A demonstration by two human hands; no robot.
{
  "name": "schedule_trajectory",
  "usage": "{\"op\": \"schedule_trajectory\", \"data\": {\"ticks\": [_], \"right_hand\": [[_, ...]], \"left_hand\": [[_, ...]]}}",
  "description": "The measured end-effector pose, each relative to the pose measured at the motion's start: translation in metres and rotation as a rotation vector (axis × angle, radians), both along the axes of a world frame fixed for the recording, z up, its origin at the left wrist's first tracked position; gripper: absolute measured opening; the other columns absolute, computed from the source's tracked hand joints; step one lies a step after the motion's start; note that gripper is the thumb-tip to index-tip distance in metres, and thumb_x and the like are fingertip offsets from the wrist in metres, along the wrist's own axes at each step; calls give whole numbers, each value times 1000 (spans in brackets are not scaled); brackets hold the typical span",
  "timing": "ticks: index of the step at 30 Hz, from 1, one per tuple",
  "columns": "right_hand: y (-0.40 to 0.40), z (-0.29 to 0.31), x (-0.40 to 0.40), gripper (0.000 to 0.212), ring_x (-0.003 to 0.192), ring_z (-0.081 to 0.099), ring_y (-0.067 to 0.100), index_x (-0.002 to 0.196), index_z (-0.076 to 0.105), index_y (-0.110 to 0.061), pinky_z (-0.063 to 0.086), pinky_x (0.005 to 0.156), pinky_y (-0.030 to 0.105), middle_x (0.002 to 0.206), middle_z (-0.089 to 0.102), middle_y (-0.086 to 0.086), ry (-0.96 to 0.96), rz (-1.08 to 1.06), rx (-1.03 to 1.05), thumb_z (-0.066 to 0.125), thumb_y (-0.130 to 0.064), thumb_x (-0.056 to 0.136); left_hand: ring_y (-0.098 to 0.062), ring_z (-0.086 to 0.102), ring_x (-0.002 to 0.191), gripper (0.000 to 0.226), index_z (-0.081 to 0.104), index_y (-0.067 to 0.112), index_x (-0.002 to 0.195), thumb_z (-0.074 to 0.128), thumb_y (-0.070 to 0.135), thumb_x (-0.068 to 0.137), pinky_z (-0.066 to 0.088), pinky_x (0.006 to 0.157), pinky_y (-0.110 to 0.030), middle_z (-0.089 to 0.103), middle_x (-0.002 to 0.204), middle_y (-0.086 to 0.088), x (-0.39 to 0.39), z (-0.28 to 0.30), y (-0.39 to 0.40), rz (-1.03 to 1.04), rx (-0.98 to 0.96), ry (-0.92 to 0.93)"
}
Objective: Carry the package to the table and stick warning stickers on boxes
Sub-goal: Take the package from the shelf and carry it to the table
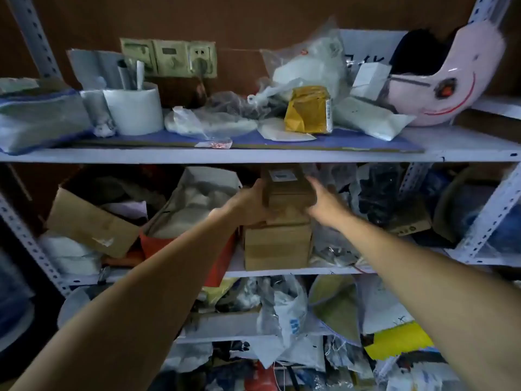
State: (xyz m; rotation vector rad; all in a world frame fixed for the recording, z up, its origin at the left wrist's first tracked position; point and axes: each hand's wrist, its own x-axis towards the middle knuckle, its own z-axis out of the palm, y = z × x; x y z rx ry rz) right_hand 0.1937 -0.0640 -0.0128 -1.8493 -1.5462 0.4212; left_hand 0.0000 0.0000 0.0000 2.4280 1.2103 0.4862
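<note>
In the middle of the frame, the left hand and right hand are gripping the package on the shelf; carrying and sticking are not started yet.

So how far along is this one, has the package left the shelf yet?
Nothing looks finished yet. In hand: the left hand and right hand are closed on either side of a small brown box, which sits atop a bigger cardboard box on the middle shelf. Whether it has lifted clear is unclear. Left: carrying it to the table and applying warning stickers; neither table nor stickers are in view.
</note>
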Motion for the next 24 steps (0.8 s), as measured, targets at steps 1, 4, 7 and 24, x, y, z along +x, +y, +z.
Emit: {"op": "schedule_trajectory", "data": {"ticks": [1,4,7,24], "right_hand": [[8,1,1,86,118,56,19,153,28,-28,44,91,26,141,51,-2,-8,11,21,72,-7,82],[23,3,7,100,115,53,10,155,26,-27,43,81,8,145,51,3,-32,79,-42,80,-3,74],[27,-3,9,93,115,53,9,153,31,-21,40,75,-5,139,55,3,117,73,-66,79,1,77],[-284,-87,-7,112,119,38,-24,146,22,-50,38,91,-2,131,34,-23,267,-661,310,91,-35,61]], "left_hand": [[-32,58,122,98,23,25,150,79,44,72,48,95,-32,57,138,-11,3,-3,11,-26,-10,-50],[-32,54,128,105,17,30,153,79,48,70,49,103,-37,53,144,-10,14,-20,30,-82,-20,-111],[-27,50,133,103,25,31,151,82,48,68,47,106,-38,50,148,-6,30,-39,36,-108,-61,-281],[-37,46,137,57,56,33,133,76,32,80,46,104,-58,52,145,1,97,-106,-193,-645,-680,-755]]}}
